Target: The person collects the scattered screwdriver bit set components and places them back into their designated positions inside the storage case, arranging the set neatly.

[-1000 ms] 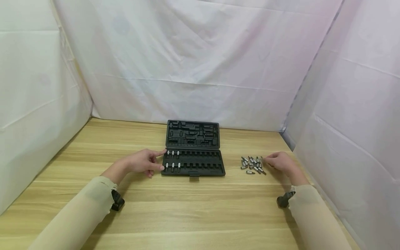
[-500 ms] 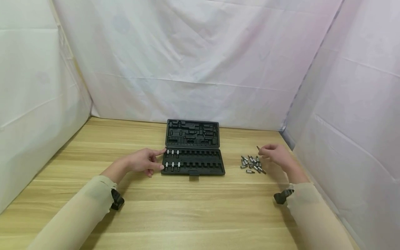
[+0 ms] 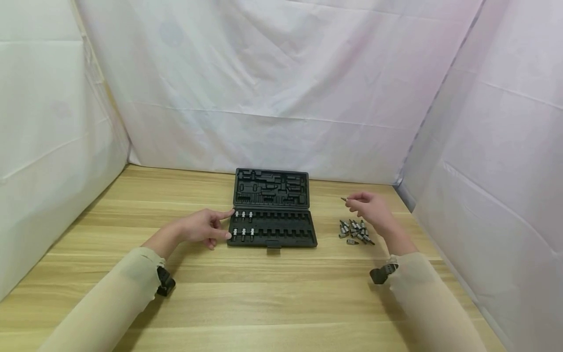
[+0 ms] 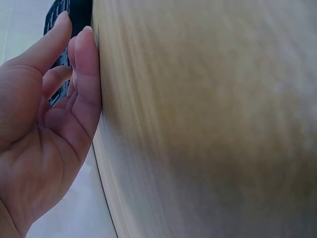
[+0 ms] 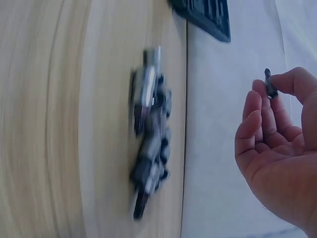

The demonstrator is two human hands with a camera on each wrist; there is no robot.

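Note:
An open black socket case (image 3: 288, 224) lies on the table, with several silver bit sockets (image 3: 243, 232) in the left slots of its two rows. My left hand (image 3: 200, 229) rests at the case's left edge; the index finger touches near the hinge and the thumb the front left corner. Off the table, between thumb and fingertips, my right hand (image 3: 371, 210) pinches a bit socket (image 5: 270, 84), its dark tip pointing away from the palm. Below that hand is a loose pile of bit sockets (image 3: 354, 231), blurred in the right wrist view.
The case's lid (image 3: 271, 188) stands raised at the back, with moulded recesses. White cloth (image 3: 272, 98) hangs behind the wooden table (image 3: 264, 293) and along both sides. One bit socket (image 3: 352, 241) lies at the front of the pile.
My right hand has lifted a bit socket from the right of the pile and moved up and left with it. My left hand has stayed at the case.

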